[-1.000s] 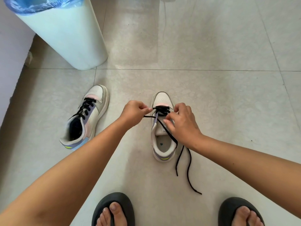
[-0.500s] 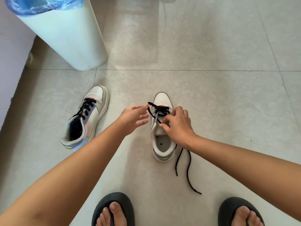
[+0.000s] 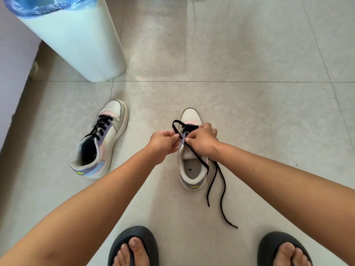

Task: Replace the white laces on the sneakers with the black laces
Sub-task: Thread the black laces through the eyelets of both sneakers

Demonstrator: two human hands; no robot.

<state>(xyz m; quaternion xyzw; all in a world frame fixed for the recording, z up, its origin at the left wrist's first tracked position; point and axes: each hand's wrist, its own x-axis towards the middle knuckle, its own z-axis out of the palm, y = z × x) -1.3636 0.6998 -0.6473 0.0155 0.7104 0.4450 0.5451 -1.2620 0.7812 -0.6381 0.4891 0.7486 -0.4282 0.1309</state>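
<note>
Starting at the upper left of the frame: pale bin [image 3: 76,41], blue liner bunched over its rim, standing on grey floor tiles [image 3: 249,54] against a lilac wall. Below it, left of centre, laced sneaker [image 3: 99,139] lying toe-up in the picture and tipped onto its side; off-white upper, pink and lavender panels, light-blue heel patch with a neon-yellow fleck, dark lining. Black crossings threaded through its eyelets, no white lace visible on it.

Moving to centre: left hand [image 3: 163,143], fingers curled, thumb and forefinger pinching black lace [image 3: 197,156] at the sneaker's left eyelet row. Just beside it and nearly touching, right hand [image 3: 203,141], also curled, pinching the same lace over the tongue. Both hands close together above second sneaker [image 3: 192,166], upright, toe pointing to the top of the frame; same off-white leather, perforated toe cap, pink band near the toe, lavender eyelet strip, lavender heel with yellow mark, pale insole showing. Only the lowest eyelets near the toe laced; a flat black loop arching out to the upper left of the toe.

Right of the heel: two loose lace ends trailing over the collar onto the tiles, one short, one running toward the lower right. Along the bottom edge, two feet in dark flip-flops [image 3: 134,246].
</note>
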